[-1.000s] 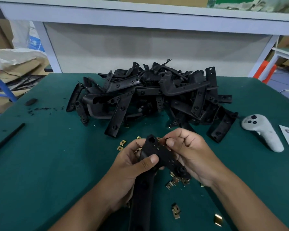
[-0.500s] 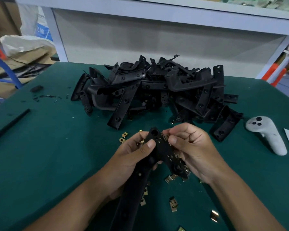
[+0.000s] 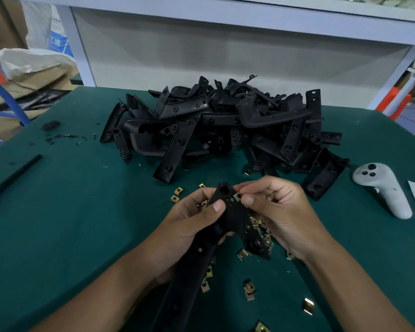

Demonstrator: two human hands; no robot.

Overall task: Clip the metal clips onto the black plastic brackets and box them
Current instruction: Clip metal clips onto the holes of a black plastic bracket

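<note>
Black plastic bracket: clamped in left hand. Right hand pinches metal clip at bracket's 1 o'clock edge; best pushed square until seated.

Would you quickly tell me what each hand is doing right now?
Left hand: closed around the black bracket.
Right hand: pinching a metal clip against it.
</note>
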